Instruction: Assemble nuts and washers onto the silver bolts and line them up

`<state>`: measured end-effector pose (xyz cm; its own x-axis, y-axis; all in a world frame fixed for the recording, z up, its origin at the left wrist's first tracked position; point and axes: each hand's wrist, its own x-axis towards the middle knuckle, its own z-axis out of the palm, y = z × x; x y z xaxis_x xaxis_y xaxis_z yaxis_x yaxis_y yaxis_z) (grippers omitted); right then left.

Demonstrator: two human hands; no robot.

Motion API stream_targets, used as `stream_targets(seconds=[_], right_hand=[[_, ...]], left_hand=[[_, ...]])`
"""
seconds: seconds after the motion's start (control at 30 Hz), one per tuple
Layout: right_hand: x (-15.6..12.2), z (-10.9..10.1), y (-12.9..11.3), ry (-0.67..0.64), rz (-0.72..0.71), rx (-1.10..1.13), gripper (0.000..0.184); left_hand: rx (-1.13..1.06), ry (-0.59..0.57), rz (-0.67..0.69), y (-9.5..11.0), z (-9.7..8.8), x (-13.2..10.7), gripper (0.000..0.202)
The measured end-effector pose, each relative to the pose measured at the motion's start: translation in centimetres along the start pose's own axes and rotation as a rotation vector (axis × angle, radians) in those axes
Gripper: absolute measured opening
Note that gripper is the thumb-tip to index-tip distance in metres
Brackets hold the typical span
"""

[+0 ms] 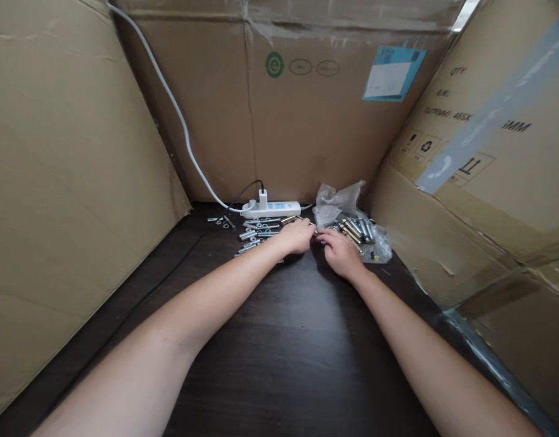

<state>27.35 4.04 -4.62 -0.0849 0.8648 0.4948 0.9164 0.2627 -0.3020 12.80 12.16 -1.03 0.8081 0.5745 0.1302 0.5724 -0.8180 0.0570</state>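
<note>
My left hand [298, 235] is closed, fingers curled around a thin metal bolt [315, 232] whose end shows between my two hands. From the other side my right hand [342, 252] pinches at that same end with thumb and forefinger; the exact contact is partly hidden. Left of my left hand, several silver bolts and sleeves [261, 228] lie in rows on the dark table [279, 328]. A brass-coloured bolt [288, 219] lies just behind my left hand. Beyond my right hand, more silver and brass-coloured bolts [354, 230] rest in a pile on a clear plastic bag [382, 243].
A white power strip [283, 209] with a plugged-in charger [263, 199] stands at the back. Its white cable [183, 121] climbs to the left; a black cable [170, 273] crosses the table. Cardboard boxes [206, 109] wall three sides. Loose small metal parts [224, 222] lie at back left.
</note>
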Motion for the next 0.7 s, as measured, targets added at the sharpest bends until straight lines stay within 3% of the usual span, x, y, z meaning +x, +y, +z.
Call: stream_targets(seconds=[0.13,0.23,0.33,0.5,0.63,0.7], right_hand=[[0.0,-0.2,-0.1,0.006,0.001,0.015,0.035],[-0.1,-0.2,-0.1,0.018,-0.003,0.038,0.034],[-0.1,-0.2,-0.2,0.048,-0.019,0.066,0.032],[-0.1,-1.0,-0.3,0.147,-0.019,0.013,0.028],[-0.3,-2.2,1.1,0.309,0.215,-0.219,0.021],[-0.6,-2.7,2.0,0.307,0.317,-0.290,0.019]], left_hand=[[-0.044,0.090,-0.017,-1.3,-0.8,0.0,0.028],[-0.230,0.268,-0.053,-2.8,-1.7,-0.4,0.030],[-0.442,0.370,-0.091,-3.8,-2.8,-1.9,0.025],[-0.561,0.380,-0.040,-2.5,-3.9,-7.9,0.019],[-0.520,0.279,0.048,-1.3,-3.7,-13.4,0.018],[-0.482,0.264,0.049,-1.5,-3.2,-15.1,0.017]])
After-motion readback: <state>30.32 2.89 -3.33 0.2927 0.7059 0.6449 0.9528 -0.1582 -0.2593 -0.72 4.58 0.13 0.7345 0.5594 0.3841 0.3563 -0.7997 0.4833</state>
